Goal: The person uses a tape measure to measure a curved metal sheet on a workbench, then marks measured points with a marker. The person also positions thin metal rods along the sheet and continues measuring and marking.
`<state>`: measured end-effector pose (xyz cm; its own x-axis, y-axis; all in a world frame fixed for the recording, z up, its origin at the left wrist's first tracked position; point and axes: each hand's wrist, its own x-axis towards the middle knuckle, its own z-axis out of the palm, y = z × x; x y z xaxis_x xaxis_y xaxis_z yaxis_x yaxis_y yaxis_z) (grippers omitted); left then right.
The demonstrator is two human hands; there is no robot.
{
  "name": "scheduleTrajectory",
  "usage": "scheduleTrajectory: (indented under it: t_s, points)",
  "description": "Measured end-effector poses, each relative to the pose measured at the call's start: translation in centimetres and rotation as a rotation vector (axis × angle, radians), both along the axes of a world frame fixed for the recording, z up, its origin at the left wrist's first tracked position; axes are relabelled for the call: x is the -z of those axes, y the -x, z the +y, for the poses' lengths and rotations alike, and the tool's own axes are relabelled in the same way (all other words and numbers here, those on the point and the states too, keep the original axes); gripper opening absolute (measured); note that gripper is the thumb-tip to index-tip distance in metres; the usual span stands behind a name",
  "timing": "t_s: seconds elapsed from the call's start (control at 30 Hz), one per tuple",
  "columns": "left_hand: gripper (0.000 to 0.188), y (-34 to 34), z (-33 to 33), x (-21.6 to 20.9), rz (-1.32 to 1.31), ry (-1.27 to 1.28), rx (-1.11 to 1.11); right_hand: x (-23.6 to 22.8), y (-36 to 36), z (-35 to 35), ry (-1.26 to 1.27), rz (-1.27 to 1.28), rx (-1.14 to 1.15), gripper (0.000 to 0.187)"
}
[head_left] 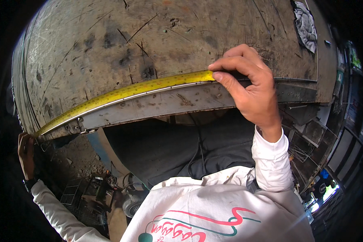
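A yellow tape measure blade (pixel 137 87) stretches along the front edge of a worn wooden workbench (pixel 181 44). Its right part is pinched between the thumb and forefinger of my right hand (pixel 252 82), whose other fingers curl above. Far to the left, my left hand (pixel 26 151) closes on the blade's other end at the bench corner; its grip shows only small. Just under the blade runs a thin, bright metal rod or strip (pixel 149 95), beside a grey metal edge plate (pixel 181 99). No tape case is visible.
A crumpled grey cloth (pixel 305 26) lies at the bench's far right. Below the front edge are dark fabric (pixel 177 145) and a hanging cable (pixel 199 151). Wire racks and machine parts (pixel 94 197) stand on the floor at left; clutter fills the right side.
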<state>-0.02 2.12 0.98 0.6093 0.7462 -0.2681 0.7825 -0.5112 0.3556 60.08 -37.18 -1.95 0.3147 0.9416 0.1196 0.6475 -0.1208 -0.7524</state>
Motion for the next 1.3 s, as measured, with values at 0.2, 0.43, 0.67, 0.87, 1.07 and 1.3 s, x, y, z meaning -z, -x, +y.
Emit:
scheduleTrajectory:
  t_s: [0.2, 0.43, 0.67, 0.87, 1.07, 1.3]
  points:
    - [0.009, 2.1, 0.2, 0.4, -0.035, 0.051, -0.120, 0.4, 0.2, 0.2, -0.031, -0.073, -0.026, 0.012]
    - [0.010, 1.4, 0.4, -0.6, -0.001, 0.075, -0.053, 0.1, -0.5, 0.2, -0.016, -0.050, -0.048, 0.007]
    - [0.013, 1.2, 1.0, -0.8, 0.013, 0.112, -0.057, -0.3, -0.9, 0.3, 0.020, -0.095, -0.068, 0.008]
    - [0.013, 1.4, 1.0, -0.7, -0.021, 0.148, -0.015, -0.6, -2.1, -0.4, 0.030, -0.137, -0.086, 0.010]
    - [0.011, 2.1, 1.4, -0.2, 0.003, 0.044, 0.018, -0.3, -2.5, -0.7, 0.023, -0.158, -0.093, 0.011]
    - [0.009, 2.4, 1.8, -0.1, -0.008, 0.095, 0.015, 0.2, -2.5, -0.8, -0.023, -0.146, -0.086, 0.012]
